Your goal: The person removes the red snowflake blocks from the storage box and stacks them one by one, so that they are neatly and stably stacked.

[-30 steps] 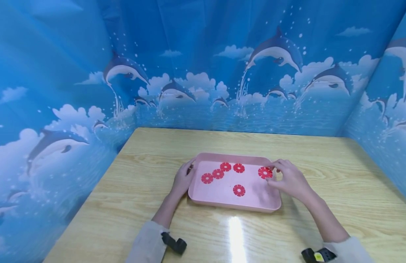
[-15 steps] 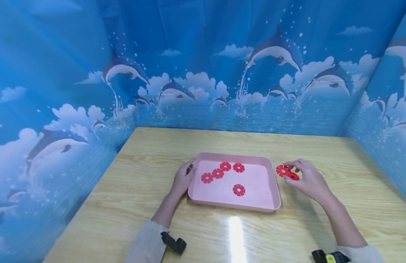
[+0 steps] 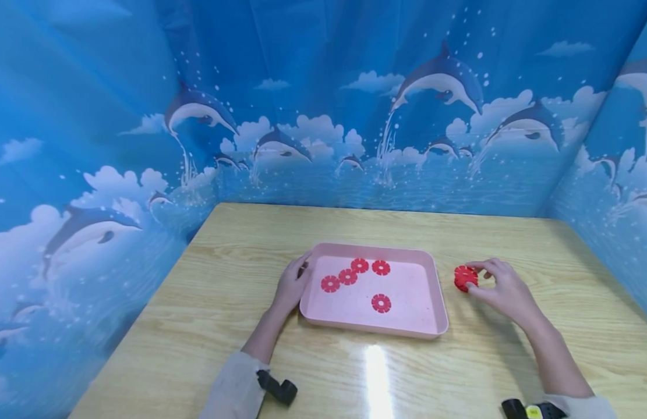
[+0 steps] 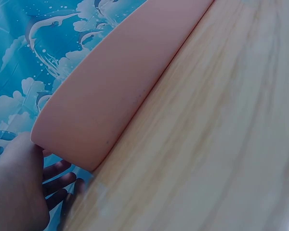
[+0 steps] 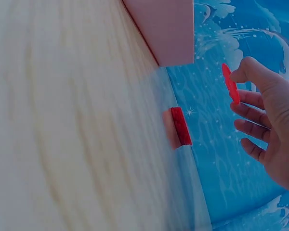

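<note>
The right hand [image 3: 504, 291] pinches 1 red disc [image 5: 229, 84] above a short red stack [image 5: 181, 126] on the desk [image 3: 543, 250]. An off-centre release could make it slide off. The left hand [image 3: 292, 286], fingers loosely extended, touches the tray [image 3: 349, 305]; a push could jostle the 5 discs [image 3: 375, 304] between the hands.

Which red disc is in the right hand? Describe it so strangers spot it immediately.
On the wooden table, find the pink tray, then the right hand to its right. It pinches the disc; unlike the red stack nearby and the five tray discs, this one is held up.
</note>
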Motion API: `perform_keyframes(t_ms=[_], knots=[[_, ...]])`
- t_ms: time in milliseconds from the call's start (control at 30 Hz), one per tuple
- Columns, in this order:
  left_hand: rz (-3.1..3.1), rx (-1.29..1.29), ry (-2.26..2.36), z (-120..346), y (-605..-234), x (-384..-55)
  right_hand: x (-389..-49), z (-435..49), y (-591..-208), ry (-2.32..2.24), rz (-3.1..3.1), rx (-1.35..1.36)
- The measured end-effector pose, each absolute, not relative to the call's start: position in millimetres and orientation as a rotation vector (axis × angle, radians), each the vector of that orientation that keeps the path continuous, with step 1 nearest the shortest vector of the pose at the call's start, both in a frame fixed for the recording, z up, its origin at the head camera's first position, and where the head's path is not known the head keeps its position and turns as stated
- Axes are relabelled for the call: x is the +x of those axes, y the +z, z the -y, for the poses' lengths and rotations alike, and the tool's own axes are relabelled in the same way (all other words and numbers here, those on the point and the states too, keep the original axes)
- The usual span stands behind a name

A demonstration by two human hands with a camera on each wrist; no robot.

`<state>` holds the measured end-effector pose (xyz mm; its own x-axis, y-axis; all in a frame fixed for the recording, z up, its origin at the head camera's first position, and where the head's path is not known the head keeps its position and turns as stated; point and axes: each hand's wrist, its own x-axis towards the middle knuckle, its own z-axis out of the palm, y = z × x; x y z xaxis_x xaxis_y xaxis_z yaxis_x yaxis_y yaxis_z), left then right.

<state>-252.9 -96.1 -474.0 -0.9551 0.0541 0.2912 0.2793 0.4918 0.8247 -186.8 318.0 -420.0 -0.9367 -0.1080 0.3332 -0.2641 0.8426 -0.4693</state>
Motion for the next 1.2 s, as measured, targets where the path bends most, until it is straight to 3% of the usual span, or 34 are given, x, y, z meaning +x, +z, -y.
perform_keyframes(t_ms=[1200], knots=[[2.530, -0.258, -1.465, 95.4, -472.6, -252.0, -201.2, -346.6, -459.8, 0.813, 2.733, 0.323]])
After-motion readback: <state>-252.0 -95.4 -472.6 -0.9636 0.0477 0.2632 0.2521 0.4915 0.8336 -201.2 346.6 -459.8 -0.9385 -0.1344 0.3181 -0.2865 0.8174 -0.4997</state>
